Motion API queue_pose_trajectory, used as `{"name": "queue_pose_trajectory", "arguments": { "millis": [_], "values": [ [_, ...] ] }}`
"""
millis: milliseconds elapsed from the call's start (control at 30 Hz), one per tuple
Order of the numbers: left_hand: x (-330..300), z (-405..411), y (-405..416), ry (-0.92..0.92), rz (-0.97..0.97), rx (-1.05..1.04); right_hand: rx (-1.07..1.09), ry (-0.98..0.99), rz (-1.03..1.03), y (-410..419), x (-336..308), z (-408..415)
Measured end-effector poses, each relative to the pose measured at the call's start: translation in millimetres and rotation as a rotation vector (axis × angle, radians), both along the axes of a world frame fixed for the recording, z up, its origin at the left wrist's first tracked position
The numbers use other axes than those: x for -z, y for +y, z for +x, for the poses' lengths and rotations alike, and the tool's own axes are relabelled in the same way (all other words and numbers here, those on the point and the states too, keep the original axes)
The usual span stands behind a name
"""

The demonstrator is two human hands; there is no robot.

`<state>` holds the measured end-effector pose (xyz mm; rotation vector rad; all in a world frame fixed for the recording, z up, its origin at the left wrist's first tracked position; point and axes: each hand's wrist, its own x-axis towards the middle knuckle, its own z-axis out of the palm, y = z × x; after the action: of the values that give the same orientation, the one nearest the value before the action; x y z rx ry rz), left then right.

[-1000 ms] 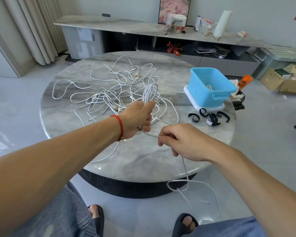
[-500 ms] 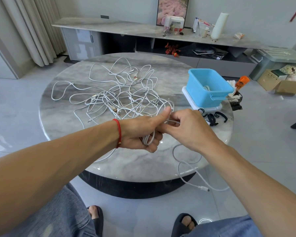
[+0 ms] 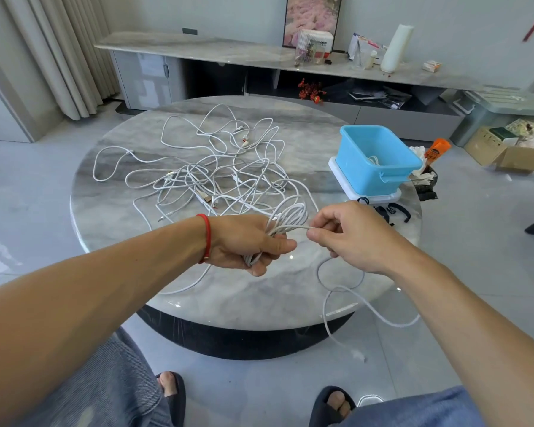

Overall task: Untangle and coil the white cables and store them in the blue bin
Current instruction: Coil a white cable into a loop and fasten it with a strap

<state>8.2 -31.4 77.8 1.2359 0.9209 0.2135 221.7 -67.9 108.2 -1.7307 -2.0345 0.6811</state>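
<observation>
Our left hand (image 3: 244, 241) grips the coiled white cable bundle (image 3: 287, 218); our right hand (image 3: 349, 232) pinches its tail, which probably trails into the tangled white cables (image 3: 216, 174) mid-table and could snag.

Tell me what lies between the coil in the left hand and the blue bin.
In the head view, the right hand pinching the cable sits between the coil and the blue bin; black straps lie beyond.

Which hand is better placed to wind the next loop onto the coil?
The right hand: it pinches the loose cable beside the coil, while the left hand is busy gripping that coil.
</observation>
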Motion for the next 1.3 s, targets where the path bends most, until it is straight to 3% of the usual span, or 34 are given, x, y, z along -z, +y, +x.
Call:
{"name": "queue_pose_trajectory", "arguments": {
  "millis": [100, 333, 567, 700, 900, 1167, 1300],
  "values": [
    [2, 4, 0, -0.002, 0.062, -0.032, 0.048, -0.002, 0.049, -1, -3, 1],
    [-5, 7, -4, -0.177, 0.18, -0.004, 0.229, 0.521, 0.128, -3, -10, -12],
    [-10, 12, -10, -0.269, 0.148, -0.007, 0.336, 0.629, 0.293, -2, -9, -22],
    [-12, 14, -13, -0.324, 0.135, 0.028, 0.335, 0.766, 0.261, -1, -10, -28],
    [-9, 17, -13, -0.217, 0.218, 0.022, 0.356, 0.825, 0.218, -2, -11, -29],
    [-10, 20, -13, -0.156, 0.168, -0.058, 0.27, 0.73, 0.24, -4, -11, -30],
    [-8, 20, -9, -0.227, 0.037, -0.196, 0.29, 0.596, 0.238, 1, -3, -29]
  ]
}}
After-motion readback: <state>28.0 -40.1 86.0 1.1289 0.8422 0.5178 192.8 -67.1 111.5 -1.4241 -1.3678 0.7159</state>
